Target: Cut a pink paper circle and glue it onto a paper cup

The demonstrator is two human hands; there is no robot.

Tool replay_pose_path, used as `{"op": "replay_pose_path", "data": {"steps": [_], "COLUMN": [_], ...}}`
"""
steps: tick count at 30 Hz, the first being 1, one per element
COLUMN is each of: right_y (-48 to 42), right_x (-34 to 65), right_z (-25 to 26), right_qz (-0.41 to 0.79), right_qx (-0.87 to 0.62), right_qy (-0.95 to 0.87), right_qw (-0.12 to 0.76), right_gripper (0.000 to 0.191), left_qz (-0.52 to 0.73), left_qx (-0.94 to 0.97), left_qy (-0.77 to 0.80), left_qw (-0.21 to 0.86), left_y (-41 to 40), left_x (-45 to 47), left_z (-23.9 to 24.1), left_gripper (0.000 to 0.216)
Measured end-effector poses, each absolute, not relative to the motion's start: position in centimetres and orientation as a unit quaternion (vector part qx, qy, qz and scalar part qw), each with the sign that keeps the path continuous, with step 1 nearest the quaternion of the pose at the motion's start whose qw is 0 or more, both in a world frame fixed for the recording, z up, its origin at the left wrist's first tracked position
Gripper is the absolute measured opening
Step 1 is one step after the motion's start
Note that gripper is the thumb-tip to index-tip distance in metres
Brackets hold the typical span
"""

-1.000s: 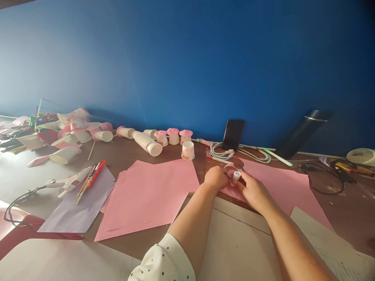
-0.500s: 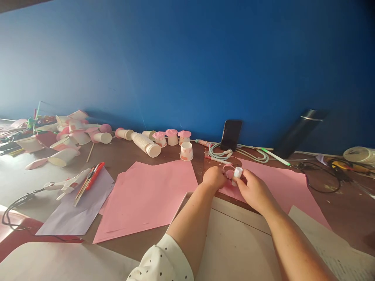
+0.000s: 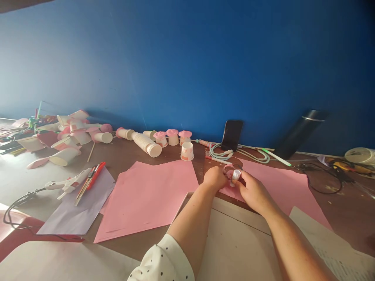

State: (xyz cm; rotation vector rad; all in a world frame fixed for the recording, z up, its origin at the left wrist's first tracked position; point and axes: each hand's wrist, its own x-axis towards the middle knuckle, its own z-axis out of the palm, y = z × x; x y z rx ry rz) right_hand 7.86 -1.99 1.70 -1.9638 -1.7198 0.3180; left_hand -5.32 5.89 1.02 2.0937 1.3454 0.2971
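Note:
My right hand (image 3: 255, 191) grips a small white glue stick (image 3: 236, 175), held tilted with its white end up. Close beside it, the fingers of my left hand (image 3: 215, 178) are closed at a small cut piece of pink paper (image 3: 229, 171); the fingertips are partly hidden. Both hands are over the left end of a pink paper sheet (image 3: 281, 191). Beyond my left hand stands a white paper cup (image 3: 187, 151) with pink marks. Behind that cup are several small cups with pink paper tops (image 3: 172, 134).
Stacked pink sheets (image 3: 146, 199) lie left of my arms. A red cutter (image 3: 90, 181) and glue gun (image 3: 68, 183) rest further left near a pile of paper cups (image 3: 64, 156). A phone (image 3: 232, 134), coiled cable (image 3: 218, 152) and black bottle (image 3: 301, 134) are at the wall.
The glue stick in my right hand has moved slightly down and left, closer to the pink piece. My left hand has hardly moved.

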Motion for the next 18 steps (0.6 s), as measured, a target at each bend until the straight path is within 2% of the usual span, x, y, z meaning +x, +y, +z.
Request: {"op": "replay_pose_path", "data": {"steps": [7,18], "right_y": [-1.99,-2.16], "right_x": [7.30,7.71], "right_z": [2.20,1.56], "right_qz": [0.120,0.097], "right_qx": [-0.722,-0.713], "right_qy": [-0.648,-0.664], "right_qw": [0.210,0.204], "right_gripper": [0.041,0.041], "left_qz": [0.113,0.114], "left_qx": [0.793,0.802], "left_qy": [0.504,0.498], "left_qw": [0.324,0.310], "left_y": [5.96,6.07], "left_x": [-5.29,-5.25], "left_z": [0.95,0.62], "left_gripper": [0.019,0.022]}}
